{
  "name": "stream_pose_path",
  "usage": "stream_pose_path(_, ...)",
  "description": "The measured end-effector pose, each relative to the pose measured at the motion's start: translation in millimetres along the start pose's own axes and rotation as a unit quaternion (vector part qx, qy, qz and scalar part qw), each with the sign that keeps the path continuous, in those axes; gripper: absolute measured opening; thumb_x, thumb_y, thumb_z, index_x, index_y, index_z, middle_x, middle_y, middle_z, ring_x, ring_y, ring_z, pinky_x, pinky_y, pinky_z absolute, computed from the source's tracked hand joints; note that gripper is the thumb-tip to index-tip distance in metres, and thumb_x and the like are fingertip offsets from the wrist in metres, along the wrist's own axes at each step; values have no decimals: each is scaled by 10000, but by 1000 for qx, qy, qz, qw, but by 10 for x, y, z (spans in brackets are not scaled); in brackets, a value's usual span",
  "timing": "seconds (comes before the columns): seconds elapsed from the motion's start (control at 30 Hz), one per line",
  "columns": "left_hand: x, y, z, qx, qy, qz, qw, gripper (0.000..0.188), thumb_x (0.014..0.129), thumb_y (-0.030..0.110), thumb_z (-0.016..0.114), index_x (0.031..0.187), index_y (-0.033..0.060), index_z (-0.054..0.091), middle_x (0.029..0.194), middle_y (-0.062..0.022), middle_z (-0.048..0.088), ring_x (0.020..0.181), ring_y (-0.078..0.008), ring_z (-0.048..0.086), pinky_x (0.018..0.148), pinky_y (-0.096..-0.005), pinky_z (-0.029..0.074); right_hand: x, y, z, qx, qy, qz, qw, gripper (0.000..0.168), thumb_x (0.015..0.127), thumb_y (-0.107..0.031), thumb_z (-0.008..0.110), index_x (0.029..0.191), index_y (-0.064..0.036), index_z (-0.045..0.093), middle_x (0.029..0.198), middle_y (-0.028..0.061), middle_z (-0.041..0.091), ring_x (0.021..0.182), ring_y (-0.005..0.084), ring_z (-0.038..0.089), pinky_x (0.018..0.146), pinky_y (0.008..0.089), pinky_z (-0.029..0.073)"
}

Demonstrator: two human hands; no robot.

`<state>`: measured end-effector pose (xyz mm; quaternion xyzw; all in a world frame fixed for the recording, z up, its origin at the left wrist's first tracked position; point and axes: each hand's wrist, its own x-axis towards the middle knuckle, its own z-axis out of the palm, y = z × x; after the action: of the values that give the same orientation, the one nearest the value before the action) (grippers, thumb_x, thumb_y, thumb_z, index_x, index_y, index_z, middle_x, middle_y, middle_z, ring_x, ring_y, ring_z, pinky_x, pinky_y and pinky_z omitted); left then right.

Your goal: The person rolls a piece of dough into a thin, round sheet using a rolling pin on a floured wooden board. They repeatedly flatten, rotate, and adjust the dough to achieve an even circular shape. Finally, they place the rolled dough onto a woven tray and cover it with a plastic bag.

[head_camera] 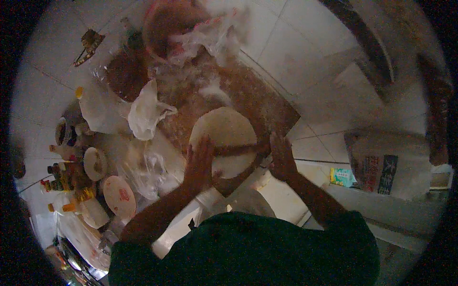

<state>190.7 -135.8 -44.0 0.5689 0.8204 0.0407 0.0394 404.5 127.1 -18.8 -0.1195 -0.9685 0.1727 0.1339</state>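
A round, flat sheet of dough (223, 123) lies near the close corner of a floured wooden board (250, 84). Across it runs a thin wooden rolling pin (236, 149). My left hand (201, 161) presses on the pin's left end, fingers stretched forward over the dough's left edge. At the other end is my right hand (282, 157), beside the board's right edge, palm turned inward and fingers extended. The hands hide both pin ends. Loose white flour (215, 91) is scattered behind the dough.
A white plastic bag (143, 114) sits at the board's left edge. Farther left stand bottles, a white bowl (95, 163) and an oval plate (120, 196) with red marks. A reddish basin (161, 26) with plastic film is at the back. At right is a large printed sack (390, 164).
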Motion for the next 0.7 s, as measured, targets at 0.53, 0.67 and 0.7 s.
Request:
stream_pose_path(0.53, 1912, -644, 95, 35, 169, -64, 983, 1016, 906, 615, 616, 1593, -49, 270, 1687, -268, 185, 1567, -437, 176, 1252, -637, 104, 1268, 637, 254, -38, 21, 147, 988, 791, 943, -277, 695, 1562, 56, 333, 1608, 292, 340, 1482, 488, 327, 1229, 596, 250)
stream_pose_path(0.67, 539, -230, -7, -142, -21, 11, 990, 1039, 873, 547, 698, 1590, -60, 253, 1694, -256, 172, 1566, -437, 179, 1237, -674, 87, -7, 203, 174, -12, 27, -9, 1000, 832, 897, -236, 746, 1556, 65, 337, 1594, 311, 349, 1477, 505, 327, 1232, 591, 232)
stream_pose_path(0.7, 472, -204, -55, -128, -51, 20, 990, 1026, 877, 536, 698, 1590, -54, 256, 1692, -258, 175, 1565, -439, 182, 1235, -675, 99, -53, 159, 153, -22, 6, 4, 1000, 830, 903, -239, 740, 1558, 66, 332, 1597, 316, 340, 1478, 506, 326, 1234, 588, 228)
